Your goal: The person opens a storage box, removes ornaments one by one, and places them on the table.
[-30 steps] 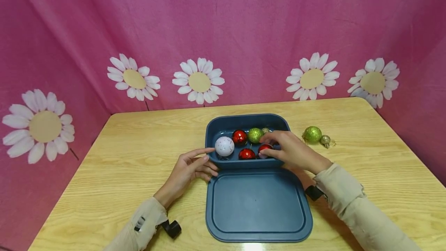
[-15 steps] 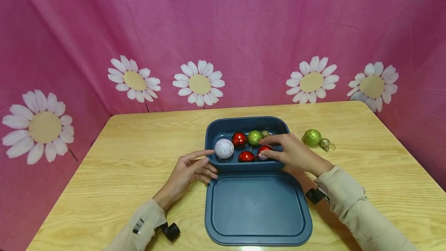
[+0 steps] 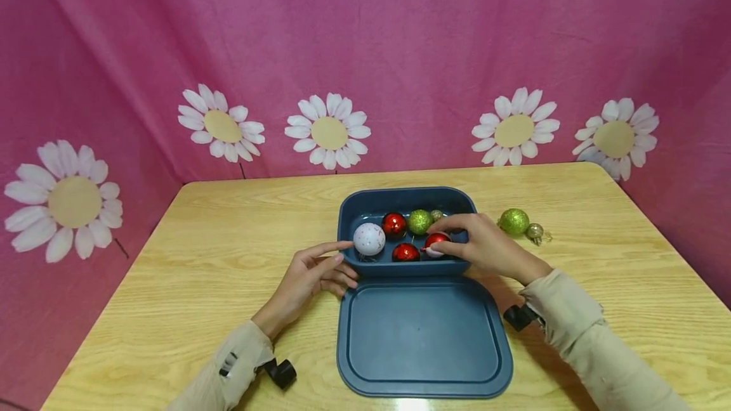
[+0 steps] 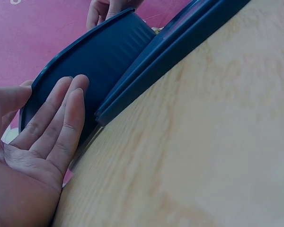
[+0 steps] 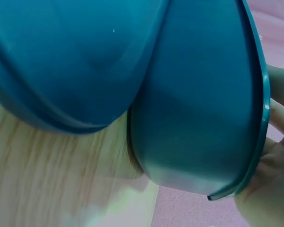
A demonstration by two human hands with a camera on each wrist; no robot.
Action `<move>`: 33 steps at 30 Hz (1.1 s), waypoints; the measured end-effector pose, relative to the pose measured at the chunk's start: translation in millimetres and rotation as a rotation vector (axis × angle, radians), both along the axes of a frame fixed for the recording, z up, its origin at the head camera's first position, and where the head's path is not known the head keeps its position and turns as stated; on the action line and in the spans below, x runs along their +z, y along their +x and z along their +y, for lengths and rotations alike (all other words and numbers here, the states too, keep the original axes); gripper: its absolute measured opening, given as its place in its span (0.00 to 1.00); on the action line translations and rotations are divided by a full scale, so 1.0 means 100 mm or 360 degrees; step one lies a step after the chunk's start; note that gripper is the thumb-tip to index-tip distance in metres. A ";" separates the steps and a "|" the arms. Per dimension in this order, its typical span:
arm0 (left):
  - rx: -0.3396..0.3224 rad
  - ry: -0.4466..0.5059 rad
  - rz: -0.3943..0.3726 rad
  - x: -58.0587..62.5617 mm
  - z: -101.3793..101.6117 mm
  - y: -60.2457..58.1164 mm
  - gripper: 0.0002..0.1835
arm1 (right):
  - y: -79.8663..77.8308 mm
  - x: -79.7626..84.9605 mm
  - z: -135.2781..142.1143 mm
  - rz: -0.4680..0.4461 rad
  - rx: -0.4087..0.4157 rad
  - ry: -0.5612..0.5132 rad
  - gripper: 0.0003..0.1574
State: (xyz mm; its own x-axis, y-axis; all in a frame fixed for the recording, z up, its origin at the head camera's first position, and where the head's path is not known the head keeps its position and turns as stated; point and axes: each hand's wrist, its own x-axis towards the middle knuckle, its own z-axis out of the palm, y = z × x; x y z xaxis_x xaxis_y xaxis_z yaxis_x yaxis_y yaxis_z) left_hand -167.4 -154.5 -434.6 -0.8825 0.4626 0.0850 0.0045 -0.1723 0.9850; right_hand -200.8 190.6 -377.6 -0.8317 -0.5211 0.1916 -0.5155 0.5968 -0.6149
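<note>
A dark blue box [image 3: 407, 269] holds several Christmas baubles. My right hand [image 3: 488, 247] reaches in over its right side and pinches a red-and-white bauble [image 3: 437, 240] between thumb and fingers. In the right wrist view, the box rim partly hides the right hand [image 5: 274, 175]. My left hand [image 3: 308, 279] rests with extended fingers at the box's left front corner. In the left wrist view, the fingers of the left hand [image 4: 49, 132] lie against the box wall [image 4: 109, 52]. Also inside are a white bauble [image 3: 368, 239], red baubles [image 3: 394, 225], and a glittery green bauble [image 3: 420, 222].
The matching blue lid [image 3: 424, 338] lies flat in front of the box. On the wooden table [image 3: 257, 221], right of the box, lie another green bauble [image 3: 514, 221] and a small gold bauble [image 3: 535, 232]. A pink curtain [image 3: 400, 49] with daisies hangs behind the table.
The red-and-white bauble has risen slightly in my right hand's pinch, showing more of its surface. My left hand stays at the box corner.
</note>
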 end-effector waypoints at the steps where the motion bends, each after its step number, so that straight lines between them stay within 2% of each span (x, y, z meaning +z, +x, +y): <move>1: 0.0005 -0.0005 0.0000 0.00 0.00 0.00 0.22 | 0.00 0.00 0.00 0.0004 0.0000 -0.0007 0.20; 9: -0.0001 -0.0009 0.0016 0.00 -0.02 -0.01 0.23 | 0.04 0.06 0.03 0.0085 0.0020 -0.0041 0.19; 14: -0.0014 0.0017 0.0028 -0.01 -0.01 -0.01 0.23 | 0.14 0.15 0.13 0.0220 -0.0018 -0.0014 0.16; 22: 0.0016 0.0003 0.0007 0.01 0.00 -0.01 0.23 | 0.30 0.24 0.26 0.0362 -0.0099 0.0005 0.19; 33: -0.0003 0.0003 0.0032 -0.01 0.00 -0.01 0.22 | 0.36 0.35 0.42 0.0476 -0.0165 -0.0045 0.21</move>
State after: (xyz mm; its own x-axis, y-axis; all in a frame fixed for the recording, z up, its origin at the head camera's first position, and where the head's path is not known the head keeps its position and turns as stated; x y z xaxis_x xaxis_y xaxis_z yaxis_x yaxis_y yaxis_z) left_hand -168.5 -154.0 -435.7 -0.8797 0.4642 0.1032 0.0237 -0.1739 0.9845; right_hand -164.8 233.0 -342.2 -0.7847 -0.4272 0.4492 -0.6133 0.6405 -0.4622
